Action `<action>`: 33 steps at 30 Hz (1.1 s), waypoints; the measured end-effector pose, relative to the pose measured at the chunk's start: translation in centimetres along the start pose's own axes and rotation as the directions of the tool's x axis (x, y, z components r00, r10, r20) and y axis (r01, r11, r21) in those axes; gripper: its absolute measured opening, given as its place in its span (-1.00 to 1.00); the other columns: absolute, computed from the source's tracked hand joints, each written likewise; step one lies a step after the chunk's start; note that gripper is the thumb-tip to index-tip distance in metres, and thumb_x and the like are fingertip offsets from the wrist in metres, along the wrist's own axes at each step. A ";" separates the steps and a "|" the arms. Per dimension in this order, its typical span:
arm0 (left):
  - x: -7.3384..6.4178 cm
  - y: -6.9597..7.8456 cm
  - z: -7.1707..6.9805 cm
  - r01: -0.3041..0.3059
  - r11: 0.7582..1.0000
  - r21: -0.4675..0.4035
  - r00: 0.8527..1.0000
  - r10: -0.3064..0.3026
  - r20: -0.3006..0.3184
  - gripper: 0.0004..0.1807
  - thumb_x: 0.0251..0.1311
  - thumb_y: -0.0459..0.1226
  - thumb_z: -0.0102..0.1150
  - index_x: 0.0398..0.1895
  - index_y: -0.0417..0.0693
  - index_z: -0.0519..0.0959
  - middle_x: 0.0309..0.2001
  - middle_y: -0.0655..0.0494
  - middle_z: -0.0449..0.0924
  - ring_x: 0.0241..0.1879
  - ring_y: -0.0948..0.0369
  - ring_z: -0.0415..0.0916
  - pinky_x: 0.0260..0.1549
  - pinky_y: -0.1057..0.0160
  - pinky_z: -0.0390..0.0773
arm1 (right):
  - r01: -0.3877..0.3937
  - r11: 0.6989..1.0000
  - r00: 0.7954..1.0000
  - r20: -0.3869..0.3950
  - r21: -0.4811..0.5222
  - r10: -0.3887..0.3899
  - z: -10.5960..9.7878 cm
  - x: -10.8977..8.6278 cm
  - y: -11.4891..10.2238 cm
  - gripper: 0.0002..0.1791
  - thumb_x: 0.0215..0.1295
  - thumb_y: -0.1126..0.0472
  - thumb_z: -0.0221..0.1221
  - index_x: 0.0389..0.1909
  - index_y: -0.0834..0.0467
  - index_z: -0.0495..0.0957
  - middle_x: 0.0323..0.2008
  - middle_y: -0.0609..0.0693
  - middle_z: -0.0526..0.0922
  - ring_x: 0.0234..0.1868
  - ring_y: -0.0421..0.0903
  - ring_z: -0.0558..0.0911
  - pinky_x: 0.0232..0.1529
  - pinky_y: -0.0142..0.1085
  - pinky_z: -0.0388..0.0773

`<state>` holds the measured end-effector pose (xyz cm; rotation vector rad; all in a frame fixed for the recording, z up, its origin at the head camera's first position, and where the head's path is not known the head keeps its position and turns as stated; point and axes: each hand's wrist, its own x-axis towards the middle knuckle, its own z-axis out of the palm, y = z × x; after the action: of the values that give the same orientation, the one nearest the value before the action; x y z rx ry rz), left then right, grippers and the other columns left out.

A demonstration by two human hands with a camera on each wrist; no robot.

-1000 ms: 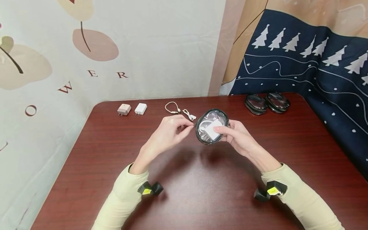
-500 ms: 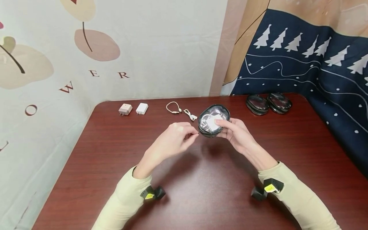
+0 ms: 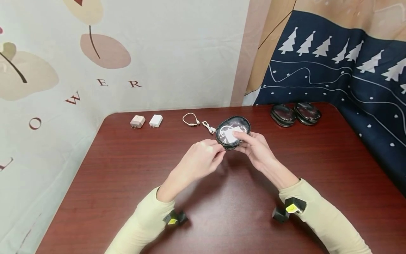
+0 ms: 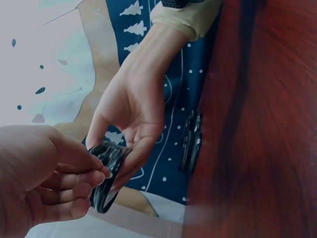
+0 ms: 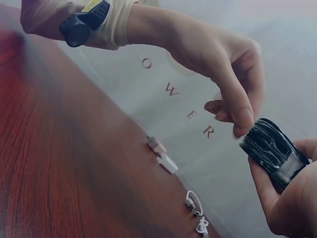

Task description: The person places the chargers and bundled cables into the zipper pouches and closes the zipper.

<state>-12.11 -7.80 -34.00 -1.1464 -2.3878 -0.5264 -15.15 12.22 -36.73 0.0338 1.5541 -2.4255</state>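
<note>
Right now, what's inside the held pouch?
In the pouch, through its clear top: a white block and white cable. The right hand covers part of the block; anything underneath is hidden.

Dark-red wood-grain table (image 3: 104,197). Near far left corner: pale pinkish-beige block-shaped plug adapter (image 3: 137,121); just right of it, white block-shaped plug adapter (image 3: 156,120). Along middle of far edge: thin white cable in an open loop (image 3: 190,120), then white bundled cable (image 3: 208,127). Near far right corner, side by side: glossy black oval case (image 3: 283,115), second glossy black oval case (image 3: 307,113). Beyond far edge: pale fabric backdrop, red-brown lettering (image 3: 177,53); at right, navy cloth with white trees (image 3: 317,76).
</note>
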 end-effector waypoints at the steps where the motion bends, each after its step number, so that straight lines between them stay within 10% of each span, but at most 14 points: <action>1: 0.0 0.1 0.2 0.003 1.000 0.008 1.000 -0.002 -0.007 -0.92 0.16 -0.42 0.31 -0.45 -0.12 0.65 -0.52 0.13 0.56 -0.47 0.16 0.53 -0.44 0.20 0.58 | 0.003 1.000 1.000 -0.005 0.001 -0.003 0.1 0.0 0.1 -0.73 0.38 0.34 0.14 0.04 0.36 0.46 -0.34 0.00 0.74 -0.33 -0.17 0.73 -0.12 -0.29 0.66; 17: 0.4 1.4 1.7 0.081 0.987 0.136 0.993 -0.069 -0.095 -0.93 0.17 -0.40 0.31 -0.45 -0.15 0.64 -0.49 0.09 0.56 -0.47 0.09 0.56 -0.54 0.15 0.60 | 0.045 0.999 0.997 -0.068 0.012 -0.044 1.0 0.0 0.4 -0.73 0.40 0.33 0.16 0.03 0.36 0.45 -0.36 -0.05 0.72 -0.38 -0.21 0.68 -0.14 -0.34 0.65; 27: 1.4 0.9 1.5 0.128 0.990 -0.057 0.969 -0.137 -0.205 -0.78 0.24 -0.17 0.40 -0.28 -0.15 0.63 -0.33 0.05 0.54 -0.30 0.12 0.53 -0.34 0.17 0.60 | 0.067 0.992 0.995 -0.075 0.110 -0.059 0.4 0.5 -1.0 -0.72 0.42 0.34 0.12 0.08 0.32 0.39 -0.32 -0.01 0.73 -0.31 -0.17 0.71 -0.11 -0.33 0.64; 33: 2.2 -0.5 1.3 0.170 0.980 -0.102 0.946 -0.192 -0.263 -0.48 0.25 -0.20 0.39 0.17 -0.28 0.47 -0.01 -0.16 0.42 -0.08 -0.02 0.45 -0.08 0.09 0.54 | 0.075 0.988 0.997 -0.033 0.138 -0.071 -0.7 1.1 -1.9 -0.68 0.43 0.34 0.09 0.15 0.29 0.37 -0.24 0.01 0.73 -0.25 -0.15 0.72 -0.08 -0.31 0.64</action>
<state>-14.03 -6.02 -34.00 -0.8266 -2.2582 -0.7905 -16.75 13.33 -35.49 0.0385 1.4186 -2.5973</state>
